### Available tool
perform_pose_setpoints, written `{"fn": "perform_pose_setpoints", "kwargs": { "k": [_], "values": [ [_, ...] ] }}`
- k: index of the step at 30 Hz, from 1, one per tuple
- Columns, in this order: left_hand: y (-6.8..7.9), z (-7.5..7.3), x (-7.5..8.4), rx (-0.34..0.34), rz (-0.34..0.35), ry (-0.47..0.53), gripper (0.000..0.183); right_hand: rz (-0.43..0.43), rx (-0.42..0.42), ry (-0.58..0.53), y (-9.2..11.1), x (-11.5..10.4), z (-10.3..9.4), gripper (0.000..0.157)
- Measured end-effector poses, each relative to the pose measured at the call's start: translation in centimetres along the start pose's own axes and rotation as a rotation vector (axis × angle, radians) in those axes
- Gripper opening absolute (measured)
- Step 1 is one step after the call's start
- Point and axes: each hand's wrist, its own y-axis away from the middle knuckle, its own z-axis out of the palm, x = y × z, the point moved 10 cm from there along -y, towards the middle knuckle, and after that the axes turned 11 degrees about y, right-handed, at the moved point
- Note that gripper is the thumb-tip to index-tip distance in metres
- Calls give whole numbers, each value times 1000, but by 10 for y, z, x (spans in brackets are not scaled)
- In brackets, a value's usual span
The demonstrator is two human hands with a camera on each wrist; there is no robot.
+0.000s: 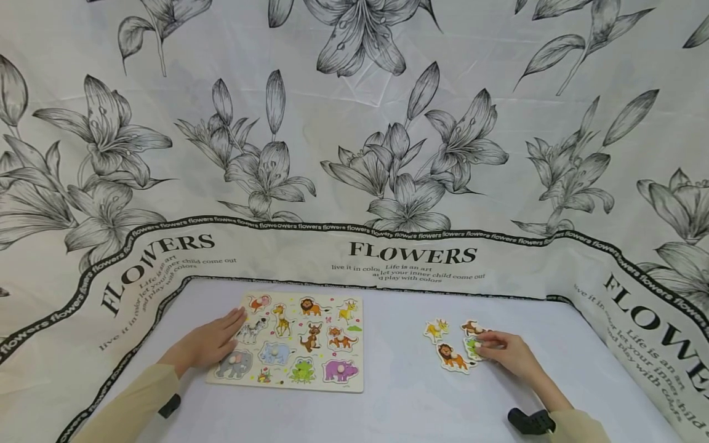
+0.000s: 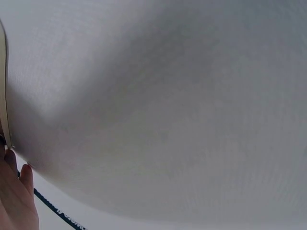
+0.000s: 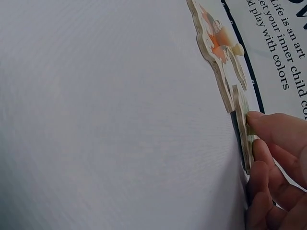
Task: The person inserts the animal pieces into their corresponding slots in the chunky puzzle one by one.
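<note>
A pale wooden peg puzzle board [image 1: 327, 387] with animal pictures lies at left of centre. My left hand [image 1: 207, 341] rests at its left edge with fingers extended; in the left wrist view, fingers [image 2: 27, 179] show beside the board's edge [image 2: 3, 91]. Over on the right, my right hand [image 1: 515, 354] pinches a green frog puzzle piece [image 1: 472, 348] between thumb and fingertips. The right wrist view shows that frog piece [image 3: 242, 120] edge-on, partly hidden by the fingers. Around it lie a lion piece [image 1: 455, 359], a yellow antelope-like piece [image 1: 436, 331] and a brown piece [image 1: 471, 327].
Knobbed pieces sit in the board, among them an elephant [image 1: 235, 365], a blue hippo [image 1: 273, 354] and a purple animal [image 1: 341, 370]. White cloth [image 1: 399, 369] covers the table. A flower-printed curtain [image 1: 310, 123] hangs behind and curves along both sides.
</note>
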Motion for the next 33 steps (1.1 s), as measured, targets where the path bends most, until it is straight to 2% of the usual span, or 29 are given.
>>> {"fn": "perform_pose_setpoints", "kwargs": {
  "k": [12,22,33],
  "values": [
    [-1,1,-3,5,4,2,56,29,8,20,1,-2,2,42],
    [-1,2,-3,2,-3,16,57,-9,51,80,4,-9,-2,35],
    [-1,2,-3,-7,-10,12,57,1,75,91,3,-12,-5,40]
  ]
}}
